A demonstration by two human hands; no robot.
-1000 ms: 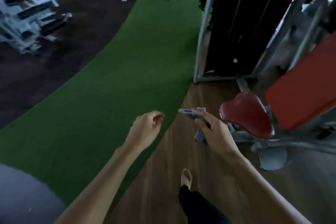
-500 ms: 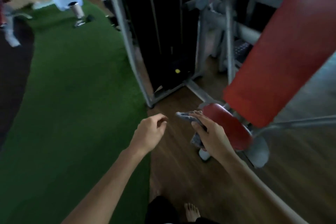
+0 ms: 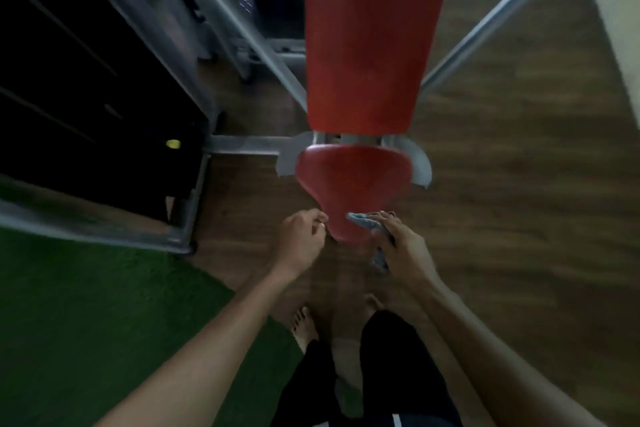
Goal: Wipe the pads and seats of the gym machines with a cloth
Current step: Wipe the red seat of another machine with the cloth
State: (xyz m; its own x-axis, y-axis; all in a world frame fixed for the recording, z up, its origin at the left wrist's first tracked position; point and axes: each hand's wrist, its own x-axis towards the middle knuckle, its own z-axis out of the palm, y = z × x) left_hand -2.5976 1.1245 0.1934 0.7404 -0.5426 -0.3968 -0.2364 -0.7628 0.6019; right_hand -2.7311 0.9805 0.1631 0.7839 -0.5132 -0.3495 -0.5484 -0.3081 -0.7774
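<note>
From the head view, we judge the wipe of this machine as not yet begun. We stand at the narrow front tip of the red seat point(image 3: 353, 180), with the tall red back pad point(image 3: 370, 38) rising behind it. Neither shows a wet streak that we can make out, though the picture is blurred. Both are left to do.

Our right hand point(image 3: 401, 246) grips the grey cloth point(image 3: 363, 221). The fingers are curled over it and one corner pokes forward onto the seat's tip, while the rest hangs below the palm. Our left hand point(image 3: 299, 239) hovers just beside the tip on the other side, fingers curled in and holding nothing. We cannot tell whether it touches the seat. Both forearms reach straight ahead.
</note>
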